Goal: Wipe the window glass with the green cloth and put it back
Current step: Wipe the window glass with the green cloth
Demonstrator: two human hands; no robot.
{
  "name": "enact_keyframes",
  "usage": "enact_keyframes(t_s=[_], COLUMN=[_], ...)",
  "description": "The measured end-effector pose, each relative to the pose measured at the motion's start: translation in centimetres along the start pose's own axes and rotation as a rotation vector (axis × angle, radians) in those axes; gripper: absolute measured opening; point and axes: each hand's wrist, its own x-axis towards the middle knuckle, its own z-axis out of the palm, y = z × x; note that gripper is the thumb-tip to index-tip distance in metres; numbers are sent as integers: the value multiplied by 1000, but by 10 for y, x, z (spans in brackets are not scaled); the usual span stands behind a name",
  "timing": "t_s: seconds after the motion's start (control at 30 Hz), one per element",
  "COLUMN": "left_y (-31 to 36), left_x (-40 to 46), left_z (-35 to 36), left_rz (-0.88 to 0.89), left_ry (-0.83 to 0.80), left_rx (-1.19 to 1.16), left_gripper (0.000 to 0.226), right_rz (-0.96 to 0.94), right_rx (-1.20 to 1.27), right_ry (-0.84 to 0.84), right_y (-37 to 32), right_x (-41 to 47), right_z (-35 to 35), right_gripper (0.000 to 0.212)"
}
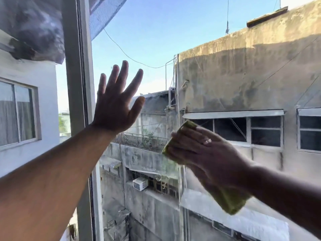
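The window glass [156, 40] fills most of the view, with buildings and sky behind it. My left hand [116, 101] is raised flat against the pane just right of the frame, fingers spread, holding nothing. Lower right, my right hand [206, 150] presses the folded green cloth [229, 199] against the glass. The cloth shows above my fingertips and hangs below my palm; its middle is hidden under the hand.
A grey vertical window frame [78, 84] runs down the left side, with another pane [31, 101] beyond it. Outside stand a stained concrete building [243, 75] and a white building on the left.
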Motion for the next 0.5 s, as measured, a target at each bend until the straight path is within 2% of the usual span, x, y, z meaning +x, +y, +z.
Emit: enact_keyframes(t_s=[0.13,0.2,0.23,0.27,0.33,0.4,0.43,0.5], left_y=[1,0,-1,-2,-2,-2,-2,-2], left_x=[0,1,0,0,-1,0,0,-1], left_z=[1,1,2,3,3,3,2,3], left_rz=[16,19,22,24,30,30,30,28], left_ry=[13,20,25,30,38,38,36,38], left_rx=[-14,-17,-13,-7,0,-10,-15,-9], left_gripper=[65,65,65,64,65,65,65,65], right_rz=[557,772,798,714,287,-101,-179,-137], right_rx=[-8,25,33,52,75,-1,-21,-1], right_ry=[200,288,308,283,119,-37,-76,-67], right_y=[83,70,45,11,-67,-114,-113,-83], right_x=[13,37,48,52,41,7,-8,-18], right_z=[-27,-27,-21,-12,12,24,24,22], right_gripper=[62,62,62,64,67,66,66,68])
